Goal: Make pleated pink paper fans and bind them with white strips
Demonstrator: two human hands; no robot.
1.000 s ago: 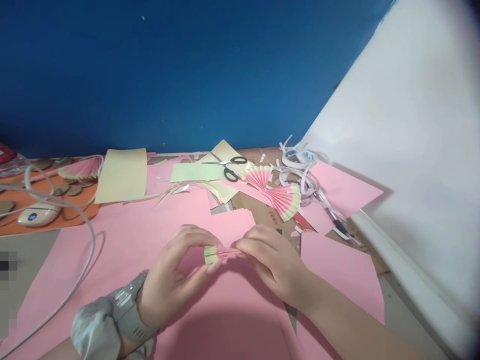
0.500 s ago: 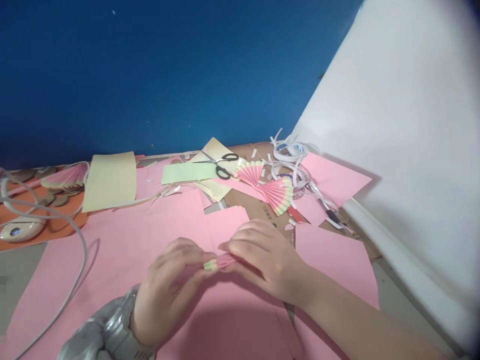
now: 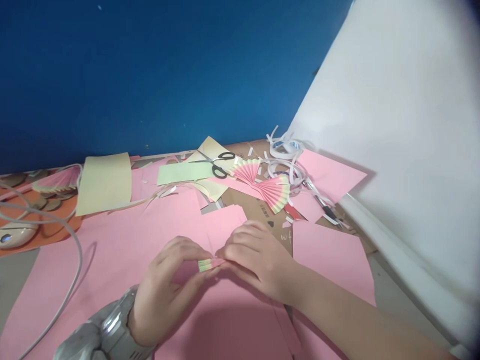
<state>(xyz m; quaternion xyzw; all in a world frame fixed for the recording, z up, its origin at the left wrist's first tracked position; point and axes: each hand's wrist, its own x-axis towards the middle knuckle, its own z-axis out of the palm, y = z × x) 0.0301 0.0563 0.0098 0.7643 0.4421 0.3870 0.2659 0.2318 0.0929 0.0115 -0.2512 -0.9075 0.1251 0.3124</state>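
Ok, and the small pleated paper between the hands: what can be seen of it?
The small pleated paper is gathered into a narrow bundle of accordion folds, green at its left end, then pale yellow, then pink. It lies roughly crosswise in view, pinched by the left hand and the right hand, which hides its other end. Pink paper lies beneath; whether they touch is unclear.

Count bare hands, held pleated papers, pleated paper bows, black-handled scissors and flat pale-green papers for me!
Left hand and right hand: 2
Held pink-and-green pleated paper: 1
Pink-and-green pleated paper bow: 1
Black-handled metal scissors: 1
Flat pale-green paper: 1
Total: 6
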